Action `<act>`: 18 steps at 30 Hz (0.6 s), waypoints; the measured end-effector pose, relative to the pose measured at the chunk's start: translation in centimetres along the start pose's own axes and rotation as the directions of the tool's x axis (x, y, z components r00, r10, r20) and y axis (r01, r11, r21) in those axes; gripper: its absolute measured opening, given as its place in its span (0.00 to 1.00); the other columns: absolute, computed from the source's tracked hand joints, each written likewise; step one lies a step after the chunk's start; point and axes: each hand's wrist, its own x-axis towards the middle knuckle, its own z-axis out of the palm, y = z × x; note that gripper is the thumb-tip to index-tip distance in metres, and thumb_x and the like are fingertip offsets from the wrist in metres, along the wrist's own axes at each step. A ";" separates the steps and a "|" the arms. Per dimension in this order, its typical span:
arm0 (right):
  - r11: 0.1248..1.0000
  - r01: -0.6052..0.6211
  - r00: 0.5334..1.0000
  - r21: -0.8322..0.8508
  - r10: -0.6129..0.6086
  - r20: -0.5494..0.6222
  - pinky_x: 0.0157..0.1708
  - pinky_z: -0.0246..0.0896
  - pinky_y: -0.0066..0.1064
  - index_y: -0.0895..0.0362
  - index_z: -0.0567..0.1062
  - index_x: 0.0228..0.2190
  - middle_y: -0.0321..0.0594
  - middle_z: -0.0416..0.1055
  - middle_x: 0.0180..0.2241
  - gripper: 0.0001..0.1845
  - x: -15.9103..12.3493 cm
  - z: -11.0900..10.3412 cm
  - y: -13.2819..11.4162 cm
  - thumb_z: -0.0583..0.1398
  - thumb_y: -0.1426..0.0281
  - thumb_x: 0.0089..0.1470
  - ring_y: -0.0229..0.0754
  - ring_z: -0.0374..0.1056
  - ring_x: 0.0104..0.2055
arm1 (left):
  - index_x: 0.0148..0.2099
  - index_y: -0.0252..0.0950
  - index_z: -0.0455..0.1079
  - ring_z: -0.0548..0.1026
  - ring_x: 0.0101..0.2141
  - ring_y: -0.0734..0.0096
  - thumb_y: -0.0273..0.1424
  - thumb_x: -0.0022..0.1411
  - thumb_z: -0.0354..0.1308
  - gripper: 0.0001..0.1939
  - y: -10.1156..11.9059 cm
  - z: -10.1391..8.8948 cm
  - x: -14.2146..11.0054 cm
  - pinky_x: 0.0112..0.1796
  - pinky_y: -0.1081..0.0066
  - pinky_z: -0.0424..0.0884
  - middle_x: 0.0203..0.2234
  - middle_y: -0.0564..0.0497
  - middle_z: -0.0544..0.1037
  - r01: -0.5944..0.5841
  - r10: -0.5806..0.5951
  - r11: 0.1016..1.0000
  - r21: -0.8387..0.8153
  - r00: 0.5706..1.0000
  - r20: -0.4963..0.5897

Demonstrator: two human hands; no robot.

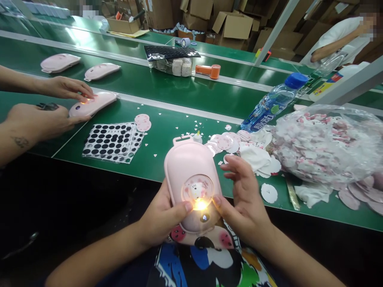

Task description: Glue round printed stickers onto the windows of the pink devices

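Note:
My left hand (163,213) cradles a pink oval plastic case (187,167) from below, its thumb lying across the case's face. A round cartoon-cat sticker (197,190) sits on that face, and a bright yellow light (200,204) glows at its lower edge. My right hand (242,191) is beside the case on the right, its thumb tip at the case's edge and its fingers lifted clear. Below the case, a printed cloth with a cartoon design (203,255) lies across my lap.
A co-worker's hands (56,111) handle a similar lit case (92,103) at left. Black dot sheets (110,141), peeled sticker backing (257,155), a bag of round stickers (323,149) and a water bottle (273,103) lie on the green belt. Two more cases (60,63) lie beyond.

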 end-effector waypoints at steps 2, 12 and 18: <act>0.934 -0.238 0.966 0.266 0.200 0.163 0.60 0.58 0.52 0.39 0.44 0.65 0.42 0.48 0.65 0.41 -0.3 0.4 0.2 0.59 0.66 0.58 0.52 0.55 0.63 | 0.63 0.42 0.60 0.77 0.47 0.54 0.29 0.58 0.66 0.32 0.2 0.1 0.0 0.45 0.61 0.76 0.49 0.43 0.77 -0.009 0.009 1.000 -0.008 1.000 0.008; 0.563 -0.479 0.877 0.674 0.335 0.344 0.59 0.64 0.42 0.37 0.58 0.60 0.34 0.59 0.62 0.31 -0.2 2.1 -0.2 0.61 0.68 0.60 0.45 0.62 0.61 | 0.63 0.43 0.59 0.78 0.45 0.57 0.30 0.59 0.66 0.33 -0.1 -0.2 0.0 0.41 0.66 0.78 0.48 0.44 0.78 0.006 -0.006 1.000 -0.001 1.000 0.017; 0.562 -0.509 0.859 0.652 0.375 0.347 0.60 0.62 0.43 0.35 0.57 0.61 0.34 0.58 0.63 0.32 -0.3 1.9 -0.2 0.61 0.69 0.60 0.46 0.60 0.62 | 0.61 0.43 0.62 0.79 0.43 0.61 0.29 0.58 0.66 0.30 -0.1 -0.2 0.0 0.40 0.69 0.78 0.47 0.46 0.78 -0.005 0.005 1.000 0.006 1.000 0.005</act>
